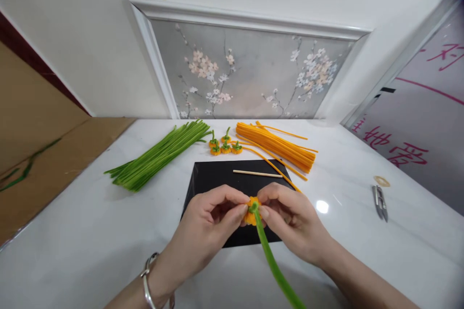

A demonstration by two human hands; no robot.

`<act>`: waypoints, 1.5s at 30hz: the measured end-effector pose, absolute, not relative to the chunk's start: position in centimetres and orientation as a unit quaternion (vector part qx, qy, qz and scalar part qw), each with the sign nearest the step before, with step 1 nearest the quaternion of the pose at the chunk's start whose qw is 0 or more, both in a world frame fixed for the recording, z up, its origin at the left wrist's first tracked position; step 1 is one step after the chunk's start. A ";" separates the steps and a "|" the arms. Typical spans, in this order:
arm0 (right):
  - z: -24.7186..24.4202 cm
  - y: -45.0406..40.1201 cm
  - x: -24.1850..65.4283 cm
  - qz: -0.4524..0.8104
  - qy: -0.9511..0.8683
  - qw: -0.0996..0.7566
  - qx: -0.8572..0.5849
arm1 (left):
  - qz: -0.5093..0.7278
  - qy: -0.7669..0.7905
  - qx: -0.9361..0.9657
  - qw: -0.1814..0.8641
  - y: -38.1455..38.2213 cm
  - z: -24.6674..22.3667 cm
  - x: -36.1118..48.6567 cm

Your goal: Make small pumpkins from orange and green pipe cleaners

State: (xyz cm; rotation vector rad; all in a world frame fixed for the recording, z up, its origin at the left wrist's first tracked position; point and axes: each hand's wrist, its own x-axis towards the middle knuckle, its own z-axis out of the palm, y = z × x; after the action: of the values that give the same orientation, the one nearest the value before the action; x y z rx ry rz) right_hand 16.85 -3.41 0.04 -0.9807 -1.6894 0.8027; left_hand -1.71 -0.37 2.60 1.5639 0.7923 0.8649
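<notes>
At left-center I see a bundle of fuzzy green stems (159, 157). At lower center, my left hand (213, 222) and right hand (293, 219) pinch a small orange fuzzy pumpkin (251, 218) between their fingers, above a black rectangular mat (213, 178).

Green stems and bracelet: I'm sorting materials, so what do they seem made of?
The green stems look like matte chenille, judging by their soft, shine-free surface; any wire core is hidden. The bracelet looks like polished silver-coloured metal, given its bright highlights.
</notes>
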 end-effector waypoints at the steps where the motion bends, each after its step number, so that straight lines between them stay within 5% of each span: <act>1: 0.0 -3.4 16.9 0.316 -0.704 0.488 -0.408 | 0.363 0.339 0.651 0.575 -0.3 2.6 -1.6; 6: 0.2 -3.0 17.3 0.231 -0.757 0.462 -0.400 | 0.300 0.360 0.598 0.650 0.1 2.9 -1.3; 21: -0.1 -3.0 17.2 0.121 -0.807 0.453 -0.359 | 0.321 0.419 0.564 0.635 0.3 1.2 -0.8; 31: -0.7 -3.0 17.2 0.294 -0.669 0.533 -0.426 | 0.304 0.368 0.529 0.702 -0.1 2.0 -1.0; 41: -0.3 -2.8 16.9 0.303 -0.711 0.467 -0.430 | 0.312 0.397 0.631 0.589 0.5 0.8 -0.7; 45: -0.7 -2.7 17.0 0.312 -0.698 0.478 -0.432 | 0.297 0.389 0.567 0.663 0.5 1.1 -0.8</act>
State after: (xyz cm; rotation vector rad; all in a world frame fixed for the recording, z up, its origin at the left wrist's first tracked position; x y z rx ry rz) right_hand 16.97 -2.65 -0.67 -1.0560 -1.7058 0.7609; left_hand -0.83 0.50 1.13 1.2807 0.8799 0.6710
